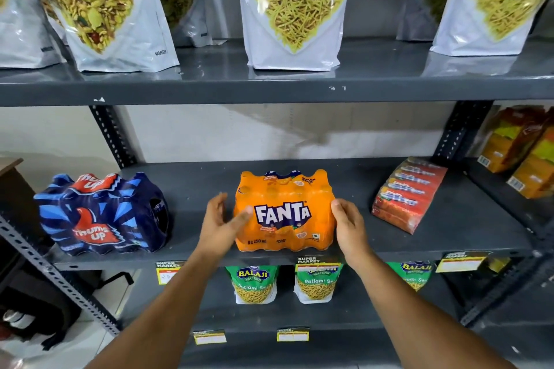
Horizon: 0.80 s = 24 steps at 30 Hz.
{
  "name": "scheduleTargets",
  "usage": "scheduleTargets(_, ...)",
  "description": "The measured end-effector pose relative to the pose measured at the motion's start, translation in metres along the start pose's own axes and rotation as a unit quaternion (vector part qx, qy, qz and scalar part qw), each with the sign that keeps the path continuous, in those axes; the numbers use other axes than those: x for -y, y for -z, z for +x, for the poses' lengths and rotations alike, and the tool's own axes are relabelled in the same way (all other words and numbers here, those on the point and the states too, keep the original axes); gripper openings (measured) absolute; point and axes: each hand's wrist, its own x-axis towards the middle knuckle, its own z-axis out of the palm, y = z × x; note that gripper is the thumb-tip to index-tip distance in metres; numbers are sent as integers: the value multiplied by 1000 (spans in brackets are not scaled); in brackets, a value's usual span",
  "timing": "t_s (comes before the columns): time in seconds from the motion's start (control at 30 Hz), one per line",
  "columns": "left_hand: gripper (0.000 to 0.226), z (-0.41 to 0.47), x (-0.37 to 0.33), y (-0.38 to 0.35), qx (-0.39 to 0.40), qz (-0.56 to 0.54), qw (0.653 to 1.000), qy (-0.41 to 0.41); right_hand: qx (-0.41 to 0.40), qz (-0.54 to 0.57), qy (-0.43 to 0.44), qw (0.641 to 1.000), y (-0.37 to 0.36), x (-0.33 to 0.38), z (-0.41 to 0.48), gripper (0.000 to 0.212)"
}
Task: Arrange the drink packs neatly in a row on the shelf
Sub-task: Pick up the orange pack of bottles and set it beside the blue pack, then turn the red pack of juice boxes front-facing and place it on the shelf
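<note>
An orange Fanta pack [284, 210] stands on the grey middle shelf [449, 219], near its front edge. My left hand [220, 223] is at the pack's left side, fingers spread, thumb touching the wrap. My right hand [349, 226] presses flat against the pack's right side. A dark blue Thums Up pack [102, 214] sits at the shelf's left end, a gap apart from the Fanta. A red shrink-wrapped pack [407, 195] lies tilted toward the right end.
The top shelf [269, 84] carries large white snack pouches [293, 9]. Below, green Balaji packets [254, 281] stand behind yellow price tags [169, 271]. Orange boxes [518, 150] fill the neighbouring rack on the right. A slotted upright [60, 281] and a black bag [36, 308] are at lower left.
</note>
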Motion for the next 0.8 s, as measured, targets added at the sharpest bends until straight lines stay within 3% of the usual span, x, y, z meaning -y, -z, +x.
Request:
scheduleTargets(0.07,88,-7,-33,-25,-53,91,991,-83,-27,13,21,999,32,8,12,24)
scheduleTargets(0.17,65,5,-72,-37,-81,258,940,-208,-23,-56,61,996,44,32,40,35)
scheduleTargets(0.27,59,7,-95,-77,-37,358,897,-258,-13,-188,76,979,75,51,65,48)
scheduleTargets(0.33,58,0,-106,-121,-21,342,904,-255,1,-285,91,954,105,61,78,53)
scheduleTargets(0.4,58,-5,-114,-165,-10,281,934,-222,27,-368,103,924,134,70,88,56)
scheduleTargets(0.53,49,-11,-119,-236,6,132,990,-43,55,-475,99,873,184,82,101,55)
scheduleTargets(0.63,23,-17,-112,-272,19,54,996,61,64,-499,83,860,217,88,111,55)
scheduleTargets(0.73,33,-17,-93,-294,51,32,988,144,81,-519,75,848,234,90,123,56)
scheduleTargets(0.8,22,-15,-81,-309,28,15,982,187,91,-529,67,841,241,89,133,59)
